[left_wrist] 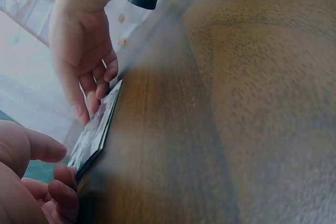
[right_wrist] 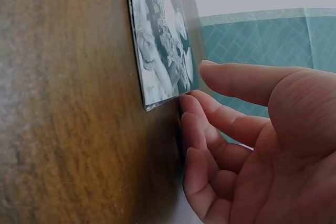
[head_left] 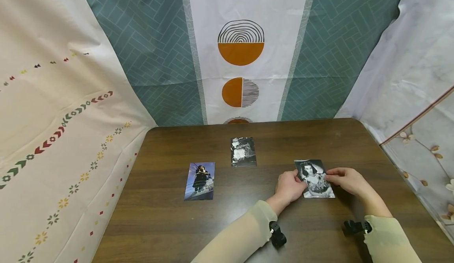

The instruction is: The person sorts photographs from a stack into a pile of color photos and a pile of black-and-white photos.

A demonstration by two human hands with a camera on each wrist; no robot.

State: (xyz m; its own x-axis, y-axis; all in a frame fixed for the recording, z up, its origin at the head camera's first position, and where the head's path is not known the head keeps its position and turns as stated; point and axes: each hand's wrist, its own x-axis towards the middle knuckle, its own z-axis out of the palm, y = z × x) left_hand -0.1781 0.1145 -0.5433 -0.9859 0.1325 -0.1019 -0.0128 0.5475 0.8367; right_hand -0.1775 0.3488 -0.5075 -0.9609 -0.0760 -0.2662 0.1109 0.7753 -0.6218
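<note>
From the head camera, a black-and-white portrait photo [head_left: 314, 178] lies flat on the dark wooden surface [head_left: 248, 223], toward its right side. The left hand [head_left: 289, 187] touches the photo's left edge with its fingertips and the right hand [head_left: 345, 180] its right edge; both look loosely curled, steadying rather than clutching. The step in hand seems to be placing or squaring this photo; the next move would likely call for a light nudge to line it up, then letting go. A colour photo of a couple [head_left: 200, 180] and another black-and-white photo [head_left: 243, 151] lie well apart to the left.

The left wrist camera shows the photo's edge [left_wrist: 97, 129] flat on the wood, fingers of both hands at its two ends.

The right wrist camera shows the right hand's fingertips [right_wrist: 189, 103] against the photo's corner [right_wrist: 163, 45], thumb hovering above.

Patterned cloths [head_left: 241, 54] hang behind and beside the surface.
</note>
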